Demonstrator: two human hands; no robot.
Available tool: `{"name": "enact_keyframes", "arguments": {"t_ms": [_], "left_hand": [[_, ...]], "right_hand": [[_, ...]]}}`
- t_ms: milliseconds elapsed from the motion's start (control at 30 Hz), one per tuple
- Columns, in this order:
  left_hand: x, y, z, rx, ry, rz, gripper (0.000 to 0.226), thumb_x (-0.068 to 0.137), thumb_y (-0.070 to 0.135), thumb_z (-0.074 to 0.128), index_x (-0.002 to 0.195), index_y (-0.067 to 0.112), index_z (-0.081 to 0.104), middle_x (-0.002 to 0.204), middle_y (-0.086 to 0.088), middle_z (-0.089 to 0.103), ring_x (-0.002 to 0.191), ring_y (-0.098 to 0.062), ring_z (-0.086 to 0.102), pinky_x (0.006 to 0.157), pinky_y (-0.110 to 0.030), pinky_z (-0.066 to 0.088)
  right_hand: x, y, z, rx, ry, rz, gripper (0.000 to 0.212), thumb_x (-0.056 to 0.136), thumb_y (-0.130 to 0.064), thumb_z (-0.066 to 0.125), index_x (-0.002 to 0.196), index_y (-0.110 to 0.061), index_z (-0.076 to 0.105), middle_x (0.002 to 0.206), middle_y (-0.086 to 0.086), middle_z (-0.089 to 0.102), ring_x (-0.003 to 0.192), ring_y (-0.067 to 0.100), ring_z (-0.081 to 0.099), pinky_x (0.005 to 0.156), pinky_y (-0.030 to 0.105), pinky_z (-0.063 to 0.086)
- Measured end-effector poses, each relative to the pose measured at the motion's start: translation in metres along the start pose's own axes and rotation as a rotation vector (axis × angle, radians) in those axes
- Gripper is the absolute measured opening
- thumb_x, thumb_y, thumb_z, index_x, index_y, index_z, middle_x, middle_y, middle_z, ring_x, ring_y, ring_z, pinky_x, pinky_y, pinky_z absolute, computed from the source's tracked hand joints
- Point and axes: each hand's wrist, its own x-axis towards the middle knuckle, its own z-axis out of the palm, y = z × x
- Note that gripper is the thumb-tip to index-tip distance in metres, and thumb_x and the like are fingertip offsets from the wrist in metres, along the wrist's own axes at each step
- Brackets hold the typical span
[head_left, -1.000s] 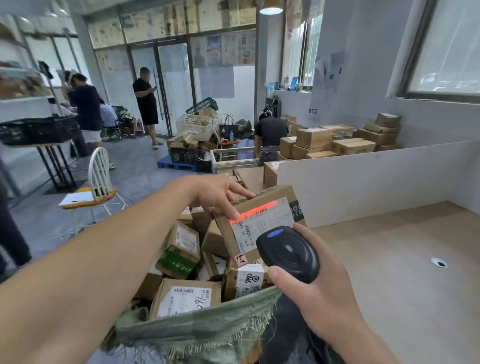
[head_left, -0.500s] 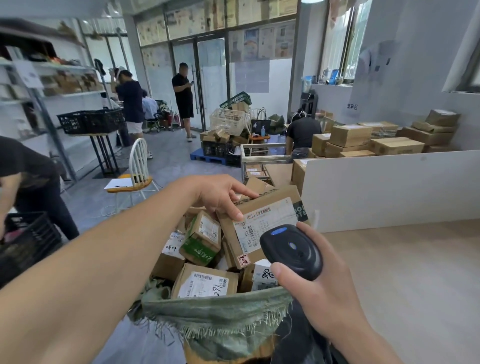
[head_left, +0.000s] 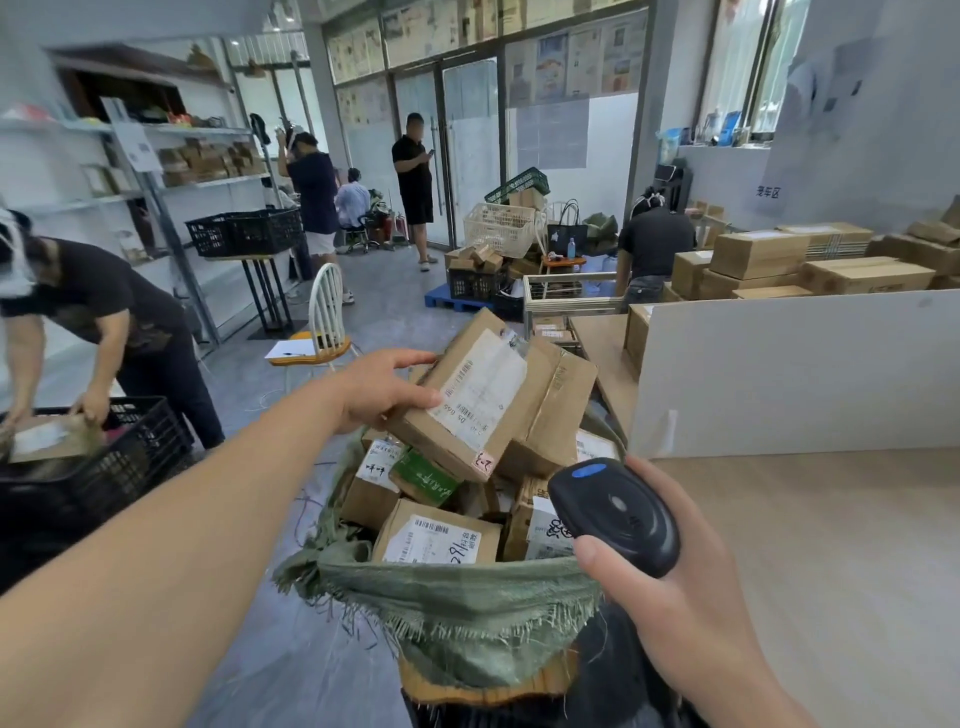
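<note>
Above the green sack (head_left: 457, 597) my left hand (head_left: 387, 392) pinches the labelled parcel (head_left: 467, 400) by one edge while my right hand (head_left: 670, 613) grips the scanner (head_left: 615, 514) at the sack's near rim; I judge that thin hold may drop it.

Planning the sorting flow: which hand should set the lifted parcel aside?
Left. The left hand grips the parcel above the sack; the right hand is busy holding the scanner.
</note>
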Motion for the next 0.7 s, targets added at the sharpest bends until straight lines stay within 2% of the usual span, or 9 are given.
{"name": "enact_keyframes", "arguments": {"t_ms": [67,133,233,333,400,500,600,667,700], "left_hand": [[0.005,-0.019,-0.009,-0.137,0.116,-0.012,0.060,0.090,0.010,0.073,0.142,0.030,0.052,0.112,0.001,0.067,0.096,-0.029,0.071,0.074,-0.045,0.060],[0.012,-0.035,-0.022,-0.249,0.213,-0.031,0.056,0.092,0.015,0.071,0.143,0.032,0.053,0.112,-0.005,0.072,0.093,-0.031,0.070,0.073,-0.045,0.059],[0.026,-0.050,-0.047,-0.335,0.323,-0.079,0.044,0.094,0.018,0.068,0.134,0.035,0.060,0.109,-0.006,0.074,0.093,-0.029,0.069,0.072,-0.043,0.058],[0.047,-0.061,-0.070,-0.343,0.364,-0.111,0.034,0.094,0.017,0.067,0.124,0.033,0.065,0.101,-0.005,0.073,0.083,-0.026,0.067,0.070,-0.037,0.055],[0.065,-0.069,-0.085,-0.323,0.367,-0.138,0.028,0.093,0.015,0.068,0.117,0.030,0.066,0.094,-0.004,0.073,0.075,-0.023,0.066,0.066,-0.032,0.053],[0.093,-0.084,-0.108,-0.297,0.356,-0.210,0.020,0.090,0.017,0.071,0.110,0.023,0.069,0.090,-0.007,0.073,0.073,-0.024,0.067,0.066,-0.033,0.054],[0.115,-0.103,-0.125,-0.319,0.351,-0.304,0.025,0.085,0.022,0.075,0.108,0.014,0.067,0.096,-0.016,0.073,0.089,-0.034,0.070,0.088,-0.054,0.057],[0.127,-0.116,-0.132,-0.314,0.319,-0.355,0.023,0.087,0.025,0.073,0.105,0.013,0.064,0.092,-0.019,0.072,0.091,-0.037,0.070,0.091,-0.055,0.054],[0.132,-0.121,-0.134,-0.315,0.302,-0.372,0.022,0.088,0.025,0.071,0.105,0.015,0.063,0.089,-0.018,0.072,0.088,-0.036,0.069,0.090,-0.051,0.054]], "right_hand": [[0.001,0.005,0.005,0.010,-0.001,0.013,0.081,0.058,-0.037,0.095,0.127,-0.049,0.055,0.115,-0.026,0.069,0.106,0.000,0.068,0.088,0.020,0.055],[0.005,0.007,0.011,0.016,0.003,0.023,0.086,0.049,-0.044,0.090,0.129,-0.048,0.056,0.117,-0.024,0.069,0.109,0.007,0.068,0.086,0.026,0.058],[0.019,0.008,0.024,0.014,0.004,0.011,0.082,0.057,-0.030,0.098,0.127,-0.047,0.057,0.116,-0.016,0.072,0.112,0.013,0.067,0.086,0.025,0.055],[0.038,0.008,0.045,0.020,0.016,0.017,0.087,0.044,-0.048,0.090,0.126,-0.047,0.060,0.117,-0.012,0.073,0.100,0.027,0.072,0.087,0.049,0.062],[0.053,0.006,0.063,0.035,0.047,0.022,0.083,0.044,-0.052,0.084,0.123,-0.051,0.061,0.115,-0.012,0.074,0.096,0.028,0.073,0.089,0.053,0.061],[0.077,0.005,0.091,0.061,0.083,0.029,0.078,0.044,-0.051,0.084,0.119,-0.054,0.062,0.111,-0.012,0.075,0.094,0.028,0.074,0.089,0.056,0.060],[0.096,0.007,0.118,0.052,0.093,0.042,0.074,0.056,-0.040,0.093,0.122,-0.054,0.061,0.112,-0.012,0.075,0.098,0.026,0.074,0.092,0.058,0.058],[0.104,0.009,0.133,0.046,0.103,0.062,0.072,0.068,-0.020,0.094,0.123,-0.051,0.060,0.111,-0.020,0.073,0.098,0.015,0.073,0.093,0.052,0.058],[0.108,0.010,0.140,0.043,0.101,0.058,0.073,0.068,-0.018,0.094,0.125,-0.048,0.060,0.111,-0.026,0.071,0.098,0.007,0.072,0.092,0.043,0.059]]}}
